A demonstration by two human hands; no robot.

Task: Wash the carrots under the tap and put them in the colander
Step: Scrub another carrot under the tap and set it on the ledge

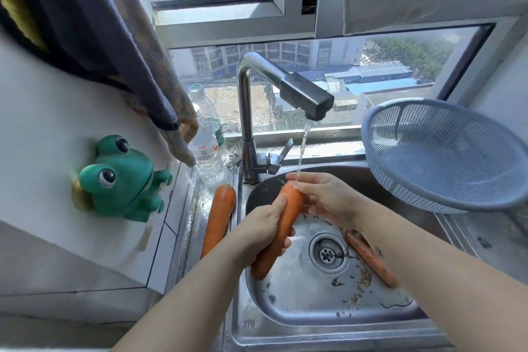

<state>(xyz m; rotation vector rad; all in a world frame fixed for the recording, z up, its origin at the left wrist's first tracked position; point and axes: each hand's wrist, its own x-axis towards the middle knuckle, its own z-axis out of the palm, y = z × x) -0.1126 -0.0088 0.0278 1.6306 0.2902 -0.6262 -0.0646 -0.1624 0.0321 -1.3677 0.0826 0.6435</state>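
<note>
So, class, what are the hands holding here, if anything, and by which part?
One carrot, under the running tap. The left hand grips it around its middle; the right hand holds its upper end.

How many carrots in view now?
3: held carrot, in left hand and right hand under the tap; ledge carrot, left of the sink; basin carrot, partly beneath the right forearm.

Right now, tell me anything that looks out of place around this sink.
The colander sits tilted at the sink's right edge, not flat. Dark scraps lie scattered in its basin near the drain, beside a loose carrot.
</note>
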